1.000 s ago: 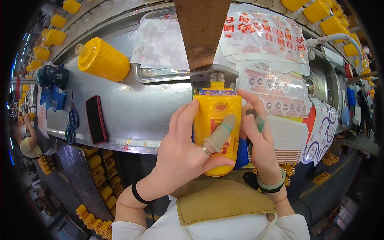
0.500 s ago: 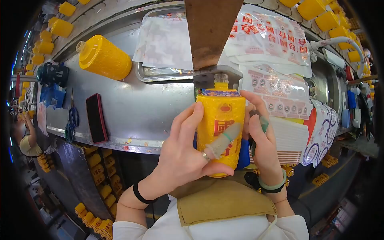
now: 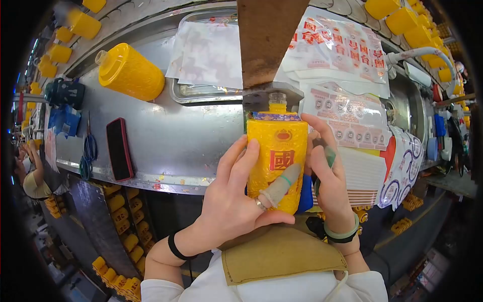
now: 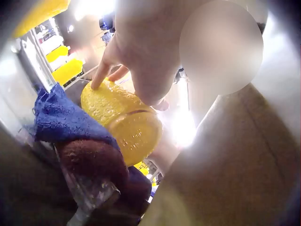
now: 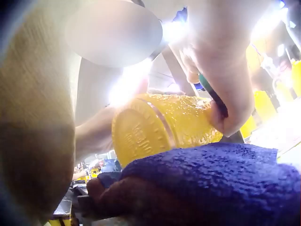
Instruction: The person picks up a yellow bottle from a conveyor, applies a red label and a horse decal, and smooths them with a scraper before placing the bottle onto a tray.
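Observation:
A yellow bottle (image 3: 279, 136) with red characters and a clear neck stands upright in the head view, its neck below a brown post. My left hand (image 3: 234, 201) grips its left side and lower front, a covered finger (image 3: 282, 189) lying across the label. My right hand (image 3: 329, 186) touches the right shoulder with its index finger while its curled fingers hold a dark green object (image 3: 329, 156). From the left wrist, the bottle's base (image 4: 136, 136) shows beside a blue cloth (image 4: 70, 117); the right wrist view shows the base (image 5: 141, 136) above blue cloth (image 5: 221, 179).
Another yellow bottle (image 3: 131, 73) lies on the metal table (image 3: 176, 136). A phone (image 3: 119, 149) and scissors (image 3: 88, 151) are at left. A tray (image 3: 206, 95) with sheets is behind; printed sheets (image 3: 347, 116) and stacked paper (image 3: 357, 173) are at right.
The bottle has shifted slightly right. My left covered finger has slid down its front, uncovering the upper red character. My right hand keeps nearly the same place.

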A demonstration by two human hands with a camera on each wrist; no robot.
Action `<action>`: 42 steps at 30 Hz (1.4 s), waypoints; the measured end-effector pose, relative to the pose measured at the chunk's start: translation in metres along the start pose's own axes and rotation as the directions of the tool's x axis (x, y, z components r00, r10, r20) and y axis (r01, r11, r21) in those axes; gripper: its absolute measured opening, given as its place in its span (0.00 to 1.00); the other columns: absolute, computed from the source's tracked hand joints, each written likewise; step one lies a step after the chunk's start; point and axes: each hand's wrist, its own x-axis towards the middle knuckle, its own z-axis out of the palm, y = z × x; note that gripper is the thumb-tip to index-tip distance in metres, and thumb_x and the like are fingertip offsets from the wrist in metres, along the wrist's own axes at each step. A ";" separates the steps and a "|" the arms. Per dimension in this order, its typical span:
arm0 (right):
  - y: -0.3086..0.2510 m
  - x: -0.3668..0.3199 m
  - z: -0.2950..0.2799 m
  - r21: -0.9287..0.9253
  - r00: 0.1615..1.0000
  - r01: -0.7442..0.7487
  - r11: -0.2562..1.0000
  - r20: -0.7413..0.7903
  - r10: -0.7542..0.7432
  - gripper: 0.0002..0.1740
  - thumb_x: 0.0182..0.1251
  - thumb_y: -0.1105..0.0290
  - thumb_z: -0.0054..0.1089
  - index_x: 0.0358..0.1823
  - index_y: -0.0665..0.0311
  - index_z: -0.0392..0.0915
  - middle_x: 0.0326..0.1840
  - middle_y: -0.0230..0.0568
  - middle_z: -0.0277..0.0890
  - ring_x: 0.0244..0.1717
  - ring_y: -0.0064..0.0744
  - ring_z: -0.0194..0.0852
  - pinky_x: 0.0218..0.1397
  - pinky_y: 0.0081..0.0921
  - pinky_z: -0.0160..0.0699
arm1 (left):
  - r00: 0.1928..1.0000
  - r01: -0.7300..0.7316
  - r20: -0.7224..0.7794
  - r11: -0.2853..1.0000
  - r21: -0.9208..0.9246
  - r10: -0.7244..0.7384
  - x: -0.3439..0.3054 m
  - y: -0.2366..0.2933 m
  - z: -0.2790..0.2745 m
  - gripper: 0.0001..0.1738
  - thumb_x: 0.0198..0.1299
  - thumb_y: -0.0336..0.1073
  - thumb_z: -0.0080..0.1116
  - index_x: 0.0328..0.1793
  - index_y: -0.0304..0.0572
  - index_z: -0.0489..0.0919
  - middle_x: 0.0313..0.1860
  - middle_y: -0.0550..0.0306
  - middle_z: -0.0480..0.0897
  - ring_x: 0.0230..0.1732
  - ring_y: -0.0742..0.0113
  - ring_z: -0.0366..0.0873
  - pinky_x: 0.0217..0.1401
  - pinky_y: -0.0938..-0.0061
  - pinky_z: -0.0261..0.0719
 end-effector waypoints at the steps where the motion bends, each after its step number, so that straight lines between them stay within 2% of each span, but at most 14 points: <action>1: 0.000 -0.001 0.000 -0.005 1.000 0.007 1.000 0.008 -0.007 0.28 0.82 0.59 0.54 0.76 0.62 0.65 0.43 0.26 0.65 0.46 0.17 0.59 0.55 0.17 0.60 | 1.000 -0.021 -0.011 0.999 0.039 0.022 -0.001 -0.001 0.001 0.31 0.51 0.58 0.76 0.60 0.56 0.88 0.73 0.33 0.69 0.71 0.31 0.72 0.64 0.53 0.83; 9: -0.040 0.011 -0.011 -0.082 0.999 0.024 0.996 0.048 -0.020 0.28 0.79 0.64 0.58 0.75 0.66 0.66 0.52 0.36 0.76 0.59 0.24 0.72 0.66 0.26 0.67 | 0.984 -0.051 -0.176 0.987 -0.154 0.023 -0.014 -0.030 0.017 0.39 0.60 0.56 0.71 0.66 0.28 0.80 0.72 0.31 0.74 0.70 0.36 0.77 0.67 0.54 0.82; 10: -0.045 0.014 -0.006 -0.282 0.974 0.218 0.934 0.002 -0.226 0.26 0.77 0.69 0.59 0.73 0.66 0.68 0.52 0.39 0.78 0.58 0.28 0.76 0.64 0.27 0.70 | 0.983 -0.024 -0.185 0.968 -0.249 -0.023 -0.015 -0.032 0.015 0.38 0.65 0.57 0.67 0.66 0.28 0.80 0.72 0.32 0.74 0.70 0.38 0.77 0.67 0.55 0.81; 12: -0.053 0.025 0.000 -0.635 0.759 0.556 0.536 0.126 -0.639 0.23 0.65 0.84 0.63 0.62 0.66 0.79 0.50 0.44 0.81 0.46 0.34 0.84 0.49 0.29 0.80 | 0.979 -0.002 -0.193 0.940 -0.342 -0.069 -0.018 -0.035 0.011 0.38 0.69 0.59 0.62 0.67 0.28 0.80 0.72 0.32 0.74 0.70 0.40 0.77 0.68 0.56 0.81; 13: -0.067 0.031 -0.006 -0.714 0.580 0.695 0.089 0.484 -0.655 0.20 0.57 0.81 0.66 0.53 0.63 0.84 0.50 0.41 0.81 0.42 0.33 0.84 0.42 0.28 0.79 | 0.965 0.036 -0.228 0.931 -0.364 -0.127 -0.020 -0.037 0.010 0.40 0.72 0.62 0.55 0.67 0.26 0.79 0.72 0.32 0.75 0.70 0.42 0.77 0.68 0.57 0.81; 15: -0.063 0.015 0.006 -0.574 0.413 0.809 -0.124 0.706 -0.574 0.18 0.52 0.76 0.66 0.48 0.62 0.85 0.47 0.38 0.80 0.40 0.33 0.80 0.39 0.28 0.79 | 0.925 0.107 -0.292 0.904 -0.414 -0.244 -0.021 -0.040 0.008 0.46 0.77 0.67 0.42 0.68 0.21 0.77 0.72 0.33 0.75 0.70 0.46 0.78 0.69 0.59 0.80; 18: -0.063 -0.020 0.031 -0.403 0.462 0.884 0.236 0.829 -0.315 0.22 0.54 0.69 0.67 0.53 0.61 0.86 0.38 0.30 0.81 0.32 0.30 0.74 0.36 0.27 0.74 | 0.858 0.117 -0.381 0.852 -0.510 -0.345 -0.017 -0.036 0.007 0.49 0.77 0.69 0.34 0.68 0.19 0.75 0.70 0.35 0.76 0.71 0.48 0.76 0.71 0.57 0.79; 22: -0.065 0.035 0.025 -0.657 0.593 0.753 0.031 0.656 -0.467 0.20 0.53 0.67 0.69 0.50 0.62 0.86 0.39 0.31 0.80 0.35 0.33 0.74 0.40 0.32 0.71 | 0.830 0.096 -0.440 0.864 -0.495 -0.344 -0.016 -0.036 0.004 0.50 0.78 0.69 0.28 0.67 0.20 0.76 0.68 0.35 0.78 0.70 0.49 0.77 0.68 0.59 0.79; 26: -0.081 0.060 0.002 -0.640 0.395 0.684 -0.350 0.728 -0.560 0.21 0.53 0.69 0.69 0.51 0.53 0.85 0.43 0.27 0.83 0.36 0.32 0.74 0.43 0.29 0.70 | 0.846 0.143 -0.420 0.899 -0.414 -0.328 -0.021 -0.034 -0.003 0.54 0.75 0.75 0.22 0.66 0.26 0.79 0.68 0.38 0.78 0.69 0.50 0.77 0.68 0.55 0.79; 29: -0.040 0.011 0.002 -0.278 0.131 0.932 -0.233 0.856 -0.500 0.15 0.59 0.71 0.65 0.47 0.43 0.86 0.46 0.17 0.84 0.33 0.22 0.74 0.41 0.28 0.69 | 0.827 0.152 -0.442 0.894 -0.422 -0.349 -0.023 -0.037 -0.003 0.53 0.76 0.74 0.24 0.64 0.27 0.81 0.68 0.39 0.78 0.68 0.50 0.77 0.67 0.56 0.79; 31: -0.044 -0.007 0.002 -0.136 0.137 0.990 0.036 0.882 -0.450 0.14 0.62 0.70 0.66 0.48 0.44 0.86 0.46 0.21 0.85 0.31 0.25 0.74 0.38 0.27 0.69 | 0.817 0.153 -0.438 0.874 -0.461 -0.374 -0.019 -0.037 -0.003 0.53 0.76 0.74 0.24 0.64 0.27 0.80 0.67 0.39 0.78 0.68 0.50 0.78 0.66 0.56 0.79; 34: -0.038 0.031 -0.010 -0.601 0.558 0.784 0.156 0.572 -0.601 0.19 0.57 0.71 0.73 0.52 0.60 0.86 0.47 0.33 0.88 0.36 0.32 0.80 0.43 0.33 0.75 | 0.805 0.133 -0.426 0.826 -0.548 -0.413 -0.016 -0.033 0.003 0.51 0.77 0.73 0.25 0.66 0.29 0.78 0.67 0.39 0.79 0.68 0.50 0.78 0.66 0.57 0.79; 37: -0.044 0.055 -0.029 -0.693 0.460 0.721 0.003 0.476 -0.749 0.20 0.53 0.73 0.76 0.49 0.57 0.87 0.49 0.33 0.87 0.40 0.35 0.84 0.43 0.33 0.75 | 0.813 0.100 -0.424 0.812 -0.575 -0.400 -0.013 -0.028 0.002 0.50 0.77 0.73 0.25 0.68 0.30 0.76 0.67 0.38 0.79 0.68 0.49 0.78 0.67 0.57 0.78; 42: 0.009 -0.005 -0.024 -0.202 0.083 0.972 -0.123 0.778 -0.623 0.24 0.49 0.76 0.77 0.49 0.46 0.87 0.51 0.28 0.86 0.44 0.28 0.85 0.43 0.31 0.76 | 0.801 0.109 -0.425 0.802 -0.587 -0.421 -0.013 -0.027 0.005 0.50 0.77 0.73 0.24 0.69 0.30 0.75 0.67 0.37 0.79 0.68 0.49 0.78 0.67 0.57 0.78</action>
